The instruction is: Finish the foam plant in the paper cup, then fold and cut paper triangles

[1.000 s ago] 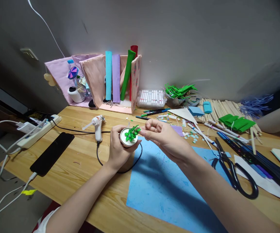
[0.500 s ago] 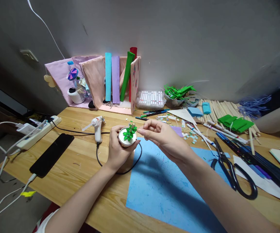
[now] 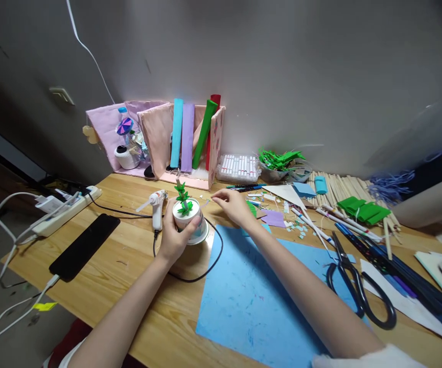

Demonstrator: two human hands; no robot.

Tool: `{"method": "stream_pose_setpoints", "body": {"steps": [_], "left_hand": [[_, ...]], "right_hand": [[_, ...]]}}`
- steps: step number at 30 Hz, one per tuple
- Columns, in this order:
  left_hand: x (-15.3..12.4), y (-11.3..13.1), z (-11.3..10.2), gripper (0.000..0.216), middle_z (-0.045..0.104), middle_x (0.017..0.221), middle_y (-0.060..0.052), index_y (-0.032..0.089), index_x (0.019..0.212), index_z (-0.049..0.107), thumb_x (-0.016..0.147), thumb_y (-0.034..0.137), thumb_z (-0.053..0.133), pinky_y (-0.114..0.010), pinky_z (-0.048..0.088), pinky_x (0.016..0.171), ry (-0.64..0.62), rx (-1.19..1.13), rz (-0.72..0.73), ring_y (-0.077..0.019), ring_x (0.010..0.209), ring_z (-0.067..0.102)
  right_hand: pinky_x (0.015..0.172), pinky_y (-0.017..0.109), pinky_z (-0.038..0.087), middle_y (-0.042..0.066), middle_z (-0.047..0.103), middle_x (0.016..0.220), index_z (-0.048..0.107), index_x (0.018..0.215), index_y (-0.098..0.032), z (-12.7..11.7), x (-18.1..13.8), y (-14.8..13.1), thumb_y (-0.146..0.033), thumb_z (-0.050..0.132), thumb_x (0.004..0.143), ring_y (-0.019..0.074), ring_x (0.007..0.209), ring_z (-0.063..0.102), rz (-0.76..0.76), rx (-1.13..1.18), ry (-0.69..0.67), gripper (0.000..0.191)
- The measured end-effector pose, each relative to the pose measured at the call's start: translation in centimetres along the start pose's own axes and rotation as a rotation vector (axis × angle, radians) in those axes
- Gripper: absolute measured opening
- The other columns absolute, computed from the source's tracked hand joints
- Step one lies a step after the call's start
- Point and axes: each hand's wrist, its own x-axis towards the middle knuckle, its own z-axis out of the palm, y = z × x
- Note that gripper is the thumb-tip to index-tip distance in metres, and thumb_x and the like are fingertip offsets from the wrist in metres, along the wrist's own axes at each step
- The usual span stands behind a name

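A small white pot (image 3: 187, 216) with a green paper plant (image 3: 183, 198) standing on a stem in it is held by my left hand (image 3: 175, 237), fingers wrapped round its side. The pot leans a little and its base faces right. My right hand (image 3: 234, 204) is just right of the pot, thumb and fingertips pinched together. A tiny pale sliver shows by those fingertips; whether it is held I cannot make out. The white hot glue gun (image 3: 157, 209) stands close behind my left hand, its black cord looping around the pot.
A blue sheet (image 3: 243, 301) lies under my right forearm, with black scissors (image 3: 353, 276) to its right. Paper scraps, pens and wooden sticks (image 3: 343, 186) spread along the back right. A phone (image 3: 85, 248) and power strip (image 3: 67, 209) are at left; a pink box (image 3: 155, 140) stands behind.
My left hand has tipped the pot, so the plant now stands up in view and the pot's side shows. My right hand has moved left and slightly away from me. The camera view has shifted.
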Motion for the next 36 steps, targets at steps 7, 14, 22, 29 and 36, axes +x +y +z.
{"method": "stream_pose_setpoints", "body": {"steps": [7,14,22,29,36], "left_hand": [[-0.6,-0.1,-0.1,0.037,0.057,0.099,-0.009,0.019,0.104,0.052,0.074,0.040,0.057,-0.037,0.048,0.081,-0.080,-0.025,0.062,-0.0230,0.091,0.058],[-1.1,-0.1,0.4,0.041,0.059,0.095,-0.010,0.020,0.108,0.049,0.075,0.044,0.055,-0.037,0.051,0.076,-0.217,-0.008,0.086,-0.0239,0.086,0.060],[-1.1,-0.4,0.5,0.043,0.058,0.103,-0.010,0.020,0.111,0.046,0.076,0.043,0.055,-0.035,0.049,0.077,-0.231,-0.188,-0.080,-0.0232,0.091,0.059],[-1.4,-0.8,1.0,0.045,0.059,0.101,-0.007,0.023,0.109,0.049,0.069,0.037,0.066,-0.033,0.048,0.077,-0.274,-0.557,-0.304,-0.0219,0.089,0.059],[-1.4,1.0,0.7,0.055,0.061,0.099,-0.008,0.018,0.109,0.051,0.063,0.041,0.071,-0.033,0.044,0.080,-0.321,-0.805,-0.542,-0.0228,0.091,0.057]], "right_hand": [[0.080,0.033,0.034,0.007,0.061,0.075,0.064,0.068,-0.015,2.7,2.2,1.8,-0.009,0.061,0.071,0.0197,0.081,0.050,-0.061,-0.102,0.028,0.007],[0.079,0.029,0.031,0.003,0.056,0.074,0.059,0.061,-0.016,2.1,2.3,1.4,-0.008,0.057,0.073,0.0157,0.080,0.045,-0.154,-0.088,-0.022,0.014],[0.067,0.028,0.040,0.004,0.061,0.071,0.062,0.073,-0.014,0.5,2.5,0.1,-0.012,0.055,0.073,0.0145,0.067,0.053,-0.113,-0.045,-0.007,0.007],[0.072,0.030,0.048,0.005,0.065,0.083,0.063,0.085,-0.017,-5.2,-0.6,-5.4,-0.027,0.057,0.078,0.0158,0.078,0.061,-0.162,0.272,0.040,0.013],[0.071,0.029,0.050,0.004,0.064,0.081,0.063,0.084,-0.017,-6.6,-3.4,-9.1,-0.017,0.060,0.078,0.0146,0.077,0.061,-0.424,0.247,0.064,0.007]]}}
